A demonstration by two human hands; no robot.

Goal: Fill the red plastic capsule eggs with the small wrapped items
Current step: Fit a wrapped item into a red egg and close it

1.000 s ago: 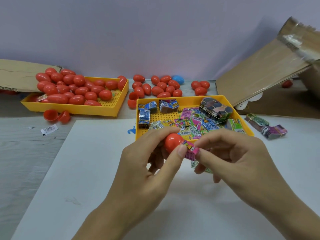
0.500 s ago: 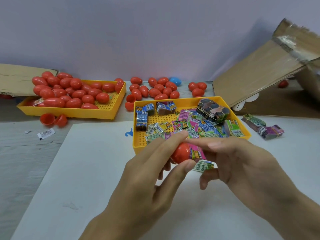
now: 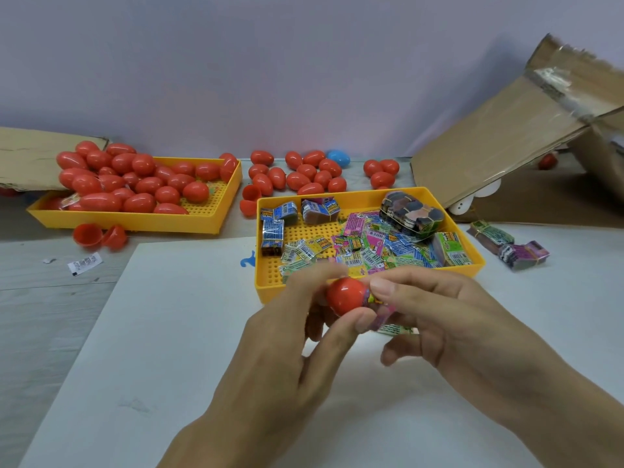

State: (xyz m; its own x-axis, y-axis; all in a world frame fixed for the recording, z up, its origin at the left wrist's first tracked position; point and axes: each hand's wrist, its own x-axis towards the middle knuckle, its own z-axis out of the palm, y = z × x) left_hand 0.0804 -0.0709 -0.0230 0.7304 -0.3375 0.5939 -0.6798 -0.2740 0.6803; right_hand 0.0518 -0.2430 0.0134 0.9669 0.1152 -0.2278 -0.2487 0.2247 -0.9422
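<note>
Centrally, just before the near wall of the yellow tray (image 3: 266, 292) of wrapped items (image 3: 381, 244), the left hand (image 3: 280, 359) pinches a red egg half (image 3: 346, 295) between thumb and fingertips, its rounded end facing left. The right hand (image 3: 449, 319) grips a pink wrapped packet (image 3: 378, 312) at the egg half's right side, apparently at its open mouth, though blur hides how far in it sits. Behind, a second yellow tray (image 3: 216, 221) holds a heap of closed red eggs (image 3: 135, 184); more lie loose by the wall.
</note>
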